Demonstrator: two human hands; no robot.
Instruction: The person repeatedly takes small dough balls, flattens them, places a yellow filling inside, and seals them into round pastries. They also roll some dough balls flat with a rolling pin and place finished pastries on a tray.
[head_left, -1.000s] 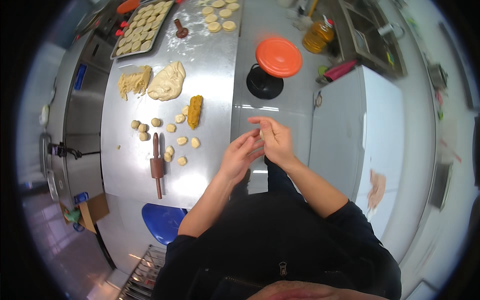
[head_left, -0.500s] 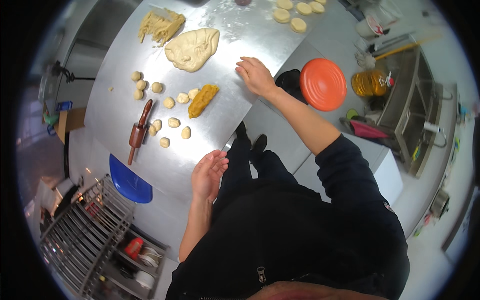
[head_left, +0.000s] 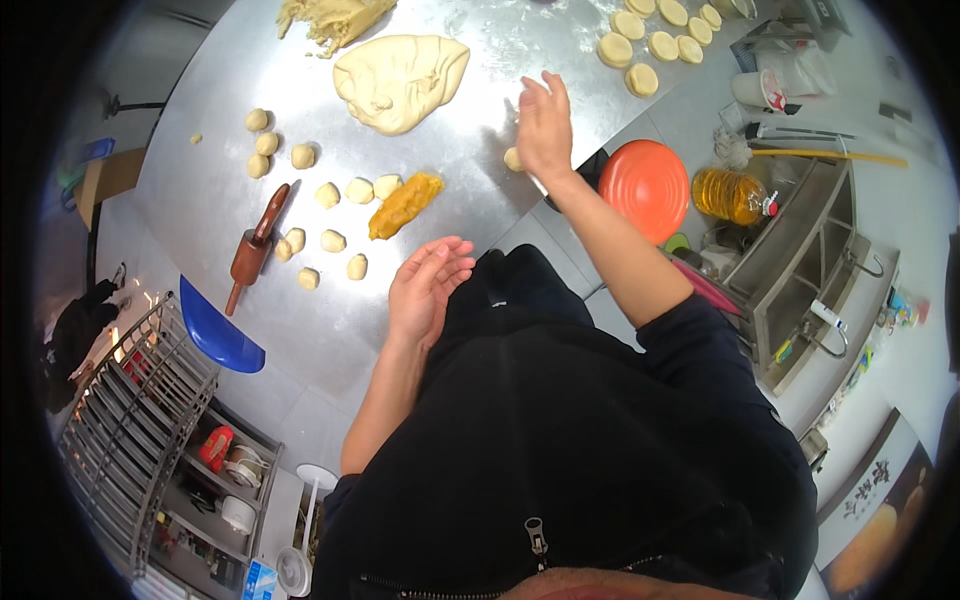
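Pale dough ball by the tabletop's right edge likely wants gentle palming: right hand uncurled, left hand empty.

A metal table bears dough, orange paste, a rolling pin

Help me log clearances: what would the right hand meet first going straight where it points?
The way before the right hand looks free over the table almost to the picture's top edge; depth is unclear.
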